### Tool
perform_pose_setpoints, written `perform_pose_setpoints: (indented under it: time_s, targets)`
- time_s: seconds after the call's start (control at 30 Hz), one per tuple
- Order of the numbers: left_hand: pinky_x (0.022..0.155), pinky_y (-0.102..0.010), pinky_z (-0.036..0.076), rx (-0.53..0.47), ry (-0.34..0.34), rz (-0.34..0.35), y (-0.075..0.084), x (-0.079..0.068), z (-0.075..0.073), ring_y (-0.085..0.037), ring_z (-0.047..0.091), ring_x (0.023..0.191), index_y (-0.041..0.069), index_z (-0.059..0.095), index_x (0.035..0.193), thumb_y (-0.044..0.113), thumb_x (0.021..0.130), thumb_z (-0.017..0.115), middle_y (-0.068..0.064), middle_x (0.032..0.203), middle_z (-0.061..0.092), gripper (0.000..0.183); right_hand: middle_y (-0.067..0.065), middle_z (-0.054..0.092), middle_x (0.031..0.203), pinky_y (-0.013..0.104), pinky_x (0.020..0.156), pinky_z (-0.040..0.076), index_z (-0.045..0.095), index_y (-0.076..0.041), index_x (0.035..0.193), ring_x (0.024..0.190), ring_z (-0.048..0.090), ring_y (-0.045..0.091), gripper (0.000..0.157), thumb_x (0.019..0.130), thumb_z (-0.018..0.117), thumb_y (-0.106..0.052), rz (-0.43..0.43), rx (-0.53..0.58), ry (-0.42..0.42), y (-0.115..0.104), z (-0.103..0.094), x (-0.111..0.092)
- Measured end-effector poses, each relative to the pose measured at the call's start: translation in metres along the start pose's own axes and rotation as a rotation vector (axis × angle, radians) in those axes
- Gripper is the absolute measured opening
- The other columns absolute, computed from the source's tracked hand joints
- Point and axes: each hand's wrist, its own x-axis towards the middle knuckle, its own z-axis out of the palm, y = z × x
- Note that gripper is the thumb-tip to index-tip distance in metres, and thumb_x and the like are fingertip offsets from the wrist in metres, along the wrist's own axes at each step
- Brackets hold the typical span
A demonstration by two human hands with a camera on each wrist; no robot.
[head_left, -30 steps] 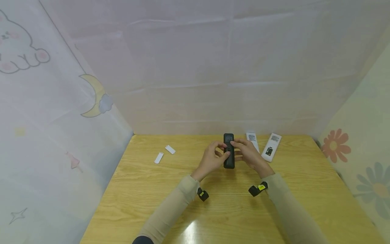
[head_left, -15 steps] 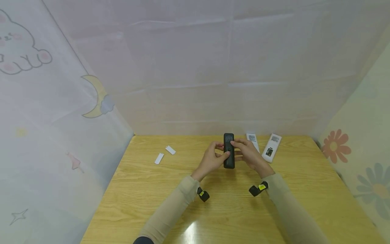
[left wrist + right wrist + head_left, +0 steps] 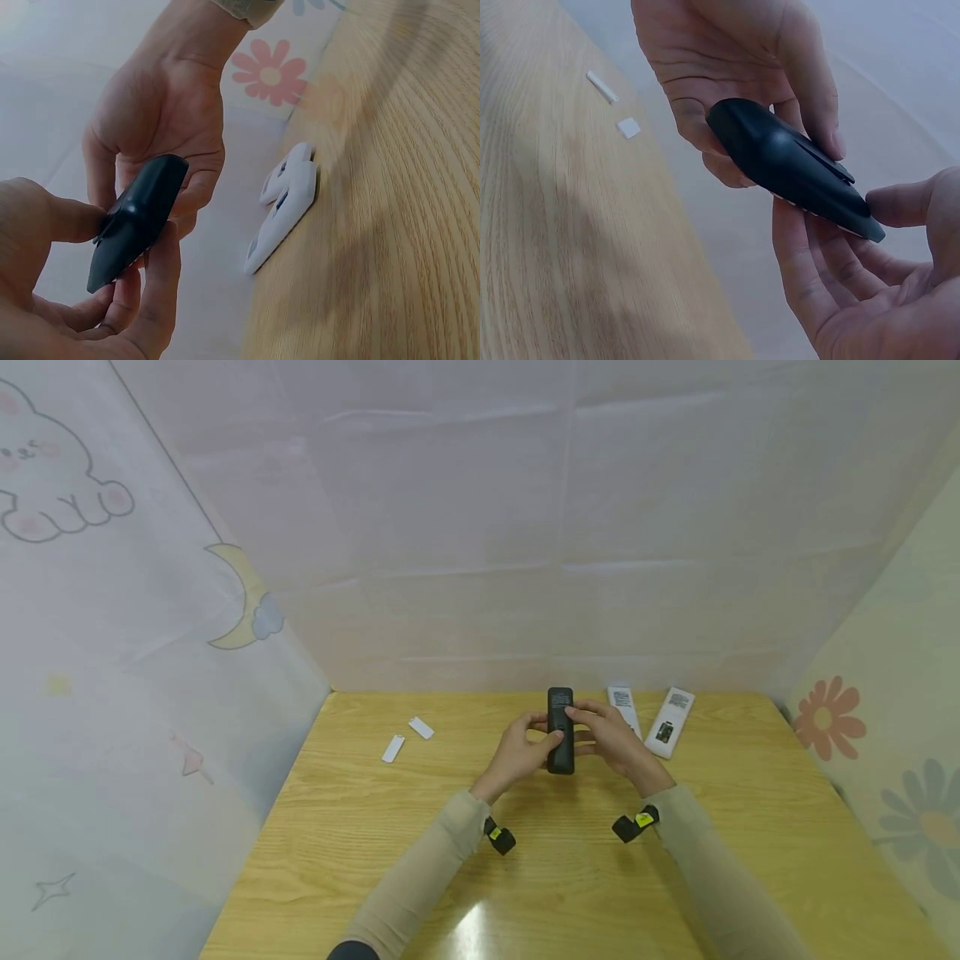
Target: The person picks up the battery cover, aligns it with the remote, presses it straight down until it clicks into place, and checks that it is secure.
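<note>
A black remote control (image 3: 560, 752) is held above the back of the table, its labelled back turned up. My left hand (image 3: 516, 752) grips it from the left, thumb on the back and fingers underneath. From the right, my right hand (image 3: 611, 739) holds it too, its thumb side near the label and other fingers below. In the right wrist view the left thumb presses on a battery cover (image 3: 829, 159), whose edge stands slightly raised from the remote's back. The remote's button side is mostly hidden.
Two white remotes lie back up on the right: one (image 3: 670, 723) with its battery compartment uncovered, another (image 3: 621, 700) partly behind my right hand. Two white battery covers (image 3: 393, 748) lie at left on the wooden table (image 3: 337, 827). A printed cloth wall (image 3: 450, 635) stands behind.
The left index finger has slipped from the remote's upper left edge to its side and underneath. The black remote has shifted slightly left, with both hands still holding it.
</note>
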Motion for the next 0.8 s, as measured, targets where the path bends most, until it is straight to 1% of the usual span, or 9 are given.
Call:
perform_pose_setpoints:
  time_s: [0.1, 0.23, 0.4, 0.53, 0.7, 0.8]
  targets:
    - [0.073, -0.035, 0.068, -0.014, -0.002, -0.01, -0.0011, 0.0003, -0.002, -0.022, 0.078, 0.091, 0.003, 0.052, 0.151, 0.032, 0.106, 0.068, -0.015, 0.136, 0.058, 0.056, 0.019, 0.055, 0.139, 0.039, 0.089, 0.066, 0.041, 0.005, 0.156, 0.102, 0.073, 0.021, 0.061, 0.113, 0.055, -0.036, 0.005, 0.01, -0.014, -0.0011, 0.0013, -0.0004]
    - [0.073, -0.035, 0.068, -0.01, -0.008, -0.014, -0.0014, -0.0002, -0.0044, -0.021, 0.077, 0.091, 0.004, 0.052, 0.151, 0.033, 0.106, 0.068, -0.014, 0.136, 0.058, 0.056, 0.018, 0.054, 0.14, 0.039, 0.09, 0.065, 0.042, 0.006, 0.155, 0.103, 0.072, 0.02, 0.058, 0.114, 0.054, -0.033, 0.013, 0.017, -0.026, -0.0009, 0.0024, 0.0005]
    - [0.074, -0.036, 0.068, -0.013, -0.022, -0.009, -0.002, -0.0002, -0.0058, -0.022, 0.076, 0.094, 0.004, 0.053, 0.151, 0.034, 0.107, 0.068, -0.014, 0.135, 0.059, 0.055, 0.019, 0.052, 0.143, 0.038, 0.09, 0.065, 0.042, 0.004, 0.156, 0.104, 0.072, 0.02, 0.058, 0.113, 0.054, -0.033, 0.017, 0.012, -0.021, -0.0003, 0.0027, 0.0027]
    - [0.074, -0.036, 0.069, -0.025, -0.026, -0.011, -0.0029, 0.0004, -0.006, -0.022, 0.076, 0.093, 0.004, 0.055, 0.149, 0.033, 0.107, 0.068, -0.014, 0.133, 0.059, 0.052, 0.022, 0.05, 0.147, 0.039, 0.091, 0.065, 0.042, 0.003, 0.156, 0.105, 0.071, 0.021, 0.058, 0.113, 0.055, -0.033, 0.021, 0.009, -0.018, -0.0008, 0.0034, 0.0026]
    - [0.073, -0.036, 0.068, -0.027, -0.031, -0.016, -0.0041, 0.0004, -0.0062, -0.021, 0.076, 0.092, 0.005, 0.054, 0.149, 0.032, 0.107, 0.068, -0.013, 0.132, 0.059, 0.052, 0.02, 0.053, 0.144, 0.043, 0.092, 0.065, 0.044, 0.003, 0.154, 0.104, 0.072, 0.024, 0.056, 0.113, 0.056, -0.033, 0.024, 0.019, -0.011, 0.0003, 0.0038, 0.0015]
    - [0.073, -0.036, 0.068, -0.028, -0.033, -0.021, -0.0051, 0.0003, -0.0072, -0.021, 0.075, 0.092, 0.005, 0.054, 0.15, 0.032, 0.107, 0.068, -0.013, 0.132, 0.059, 0.053, 0.019, 0.053, 0.143, 0.043, 0.092, 0.065, 0.043, 0.003, 0.155, 0.104, 0.073, 0.024, 0.057, 0.113, 0.056, -0.032, 0.025, 0.025, -0.014, 0.0012, 0.0044, 0.0026]
